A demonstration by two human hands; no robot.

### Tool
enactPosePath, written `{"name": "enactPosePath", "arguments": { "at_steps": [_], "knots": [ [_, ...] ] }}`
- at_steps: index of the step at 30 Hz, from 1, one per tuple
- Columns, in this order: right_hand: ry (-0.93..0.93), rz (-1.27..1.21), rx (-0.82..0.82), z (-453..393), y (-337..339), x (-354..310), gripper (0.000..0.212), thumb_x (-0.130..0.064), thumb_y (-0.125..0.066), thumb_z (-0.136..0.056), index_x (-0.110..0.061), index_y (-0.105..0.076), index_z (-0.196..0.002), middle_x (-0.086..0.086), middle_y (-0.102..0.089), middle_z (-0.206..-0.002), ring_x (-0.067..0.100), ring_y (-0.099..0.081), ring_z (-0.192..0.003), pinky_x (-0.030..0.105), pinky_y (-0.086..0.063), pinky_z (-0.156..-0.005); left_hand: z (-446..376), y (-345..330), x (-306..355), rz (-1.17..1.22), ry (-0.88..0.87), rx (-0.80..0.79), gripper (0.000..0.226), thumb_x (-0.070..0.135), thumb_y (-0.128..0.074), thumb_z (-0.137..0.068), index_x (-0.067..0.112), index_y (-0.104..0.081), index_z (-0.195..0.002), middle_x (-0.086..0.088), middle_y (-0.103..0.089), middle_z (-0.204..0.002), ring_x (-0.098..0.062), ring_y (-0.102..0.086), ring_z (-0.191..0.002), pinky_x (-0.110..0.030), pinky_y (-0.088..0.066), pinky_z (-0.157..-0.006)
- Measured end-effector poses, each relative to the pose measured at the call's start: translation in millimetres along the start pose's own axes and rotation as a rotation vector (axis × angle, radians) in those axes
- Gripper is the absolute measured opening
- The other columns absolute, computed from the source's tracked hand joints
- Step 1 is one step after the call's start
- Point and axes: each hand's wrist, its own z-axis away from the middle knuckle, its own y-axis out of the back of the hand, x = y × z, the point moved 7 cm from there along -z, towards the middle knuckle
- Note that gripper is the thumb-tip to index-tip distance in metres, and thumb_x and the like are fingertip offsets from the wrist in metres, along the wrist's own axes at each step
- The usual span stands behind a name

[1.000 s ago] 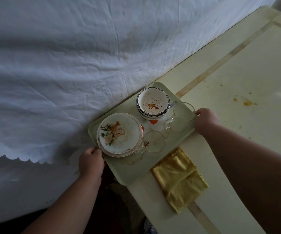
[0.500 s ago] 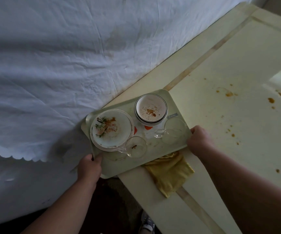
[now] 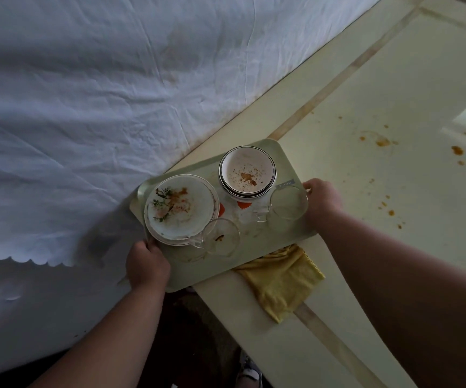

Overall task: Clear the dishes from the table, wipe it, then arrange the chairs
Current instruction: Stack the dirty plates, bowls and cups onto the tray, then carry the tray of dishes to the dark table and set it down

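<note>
A pale green tray (image 3: pixel 254 247) hangs over the near corner of the cream table (image 3: pixel 366 107). My left hand (image 3: pixel 146 266) grips its near left edge and my right hand (image 3: pixel 322 198) grips its right edge. On the tray sit a stack of dirty plates (image 3: pixel 180 210), a stack of soiled bowls (image 3: pixel 247 172) and two clear glass cups (image 3: pixel 222 239) (image 3: pixel 289 203). A folded yellow cloth (image 3: pixel 280 280) lies on the table, partly under the tray's near edge.
Orange food spots (image 3: pixel 381 142) dot the tabletop to the right. A white sheet-covered surface (image 3: pixel 86 107) runs along the table's left side. Dark floor and a shoe (image 3: pixel 250 372) show below the table corner.
The tray, held at both ends, has shifted toward me and over the yellow cloth, covering its top. The view has moved slightly.
</note>
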Motion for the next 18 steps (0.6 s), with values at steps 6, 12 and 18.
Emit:
{"name": "enactPosePath", "arguments": {
  "at_steps": [6,12,18],
  "knots": [
    [0.046,-0.023,0.101,12.7,-5.6,9.8,0.012,-0.009,-0.056,-0.104,-0.014,-0.063,-0.112,0.004,-0.05,-0.113,0.023,-0.049,-0.101,0.035,-0.041,-0.089,5.3,0.2,-5.0,0.031,-0.008,0.049,0.039,0.025,-0.048,-0.111,-0.005,-0.063,-0.091,-0.032,-0.066,-0.098,-0.049,-0.063,-0.096,-0.045,-0.041,-0.075],
    [0.087,-0.097,0.127,14.9,23.3,12.2,0.008,-0.012,-0.057,-0.107,-0.015,-0.064,-0.106,0.008,-0.056,-0.115,0.021,-0.05,-0.098,0.035,-0.04,-0.086,13.0,11.0,19.5,0.073,-0.061,0.074,0.037,0.026,-0.049,-0.111,-0.003,-0.06,-0.091,-0.032,-0.065,-0.097,-0.047,-0.063,-0.094,-0.043,-0.039,-0.074],
    [0.01,-0.17,0.225,45.3,75.4,38.5,0.01,-0.009,-0.057,-0.103,-0.016,-0.063,-0.097,0.009,-0.062,-0.109,0.027,-0.054,-0.096,0.034,-0.039,-0.08,26.9,20.9,76.7,0.058,-0.211,0.018,0.033,0.023,-0.052,-0.111,-0.004,-0.067,-0.1,-0.034,-0.069,-0.104,-0.051,-0.064,-0.099,-0.042,-0.039,-0.076]
  ]
}}
